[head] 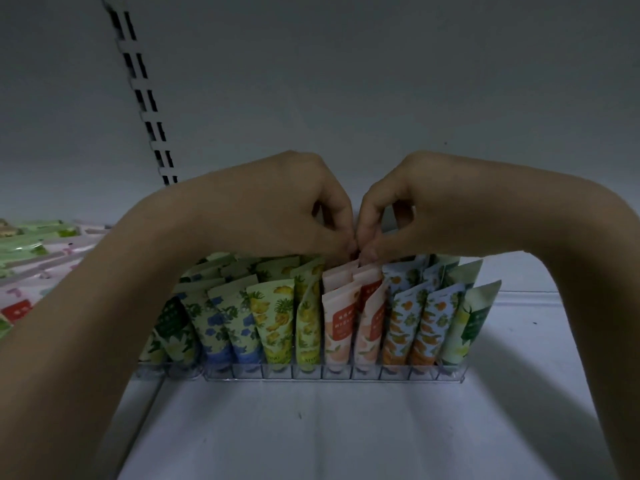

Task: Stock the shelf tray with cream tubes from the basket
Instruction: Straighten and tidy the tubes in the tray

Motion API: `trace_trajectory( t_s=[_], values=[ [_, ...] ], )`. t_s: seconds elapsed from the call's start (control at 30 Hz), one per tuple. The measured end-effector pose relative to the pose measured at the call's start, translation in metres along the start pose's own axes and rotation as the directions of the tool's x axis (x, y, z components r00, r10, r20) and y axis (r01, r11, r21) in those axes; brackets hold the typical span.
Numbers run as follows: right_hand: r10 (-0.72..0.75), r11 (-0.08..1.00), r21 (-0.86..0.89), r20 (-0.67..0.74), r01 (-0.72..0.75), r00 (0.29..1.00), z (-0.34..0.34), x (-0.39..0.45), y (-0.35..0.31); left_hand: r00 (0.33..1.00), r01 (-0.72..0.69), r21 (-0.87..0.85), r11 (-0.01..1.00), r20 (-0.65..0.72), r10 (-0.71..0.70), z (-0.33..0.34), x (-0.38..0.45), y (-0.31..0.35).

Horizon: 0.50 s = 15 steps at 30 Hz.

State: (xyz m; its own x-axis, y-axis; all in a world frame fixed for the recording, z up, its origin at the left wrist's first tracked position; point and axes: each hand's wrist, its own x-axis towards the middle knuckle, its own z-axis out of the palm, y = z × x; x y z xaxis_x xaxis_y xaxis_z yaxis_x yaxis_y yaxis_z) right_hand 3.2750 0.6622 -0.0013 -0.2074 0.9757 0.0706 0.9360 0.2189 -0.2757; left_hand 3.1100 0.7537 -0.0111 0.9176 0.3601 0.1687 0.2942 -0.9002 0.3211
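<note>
Two bare forearms arching in from the near corners, meeting over the middle of a clear plastic shelf tray (221,374) on a white shelf (346,427). Left hand (277,209) and right hand (426,209) knuckle to knuckle, fingers curled down, fingertips (372,252) pinching the crimped top edge of a pink cream tube (346,271) in the far rows, right at the centre of the tray. Which hand holds which tube — impossible to tell, the pinch points hidden behind the fingers. Tray split by thin clear dividers into narrow slots, one tube per slot in front, more standing behind. Tubes all cap-down, flat crimped ends up, leaning slightly back. Colours in bands from left to right: dark green tubes with white flowers (169,327), pale tubes with blue blossoms (221,317), yellow pineapple-print tubes (277,317), pink tubes with a red label panel (337,323), pale blue tubes with orange fruit (412,320), and one green-and-white tube (467,323) at the right end. Left of the tray, farther along the shelf — flat sachets (38,251) in green and pink lying in loose rows. Behind, a plain grey back panel with a slotted black upright strip (138,81) running down toward the left wrist.
</note>
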Motion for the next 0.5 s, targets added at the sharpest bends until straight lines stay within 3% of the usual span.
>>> trace_trajectory(
  t_s=[0.23,0.5],
  values=[
    [-0.006,1.000,0.022,0.132,0.003,0.991,-0.001,-0.007,-0.009,0.987,-0.005,0.006,1.000,0.158,0.004,0.002,-0.006,0.012],
    [0.040,0.999,-0.010,0.157,-0.038,0.987,0.005,-0.002,-0.009,0.989,-0.043,0.045,0.998,0.144,0.036,0.006,-0.004,0.010]
  ],
)
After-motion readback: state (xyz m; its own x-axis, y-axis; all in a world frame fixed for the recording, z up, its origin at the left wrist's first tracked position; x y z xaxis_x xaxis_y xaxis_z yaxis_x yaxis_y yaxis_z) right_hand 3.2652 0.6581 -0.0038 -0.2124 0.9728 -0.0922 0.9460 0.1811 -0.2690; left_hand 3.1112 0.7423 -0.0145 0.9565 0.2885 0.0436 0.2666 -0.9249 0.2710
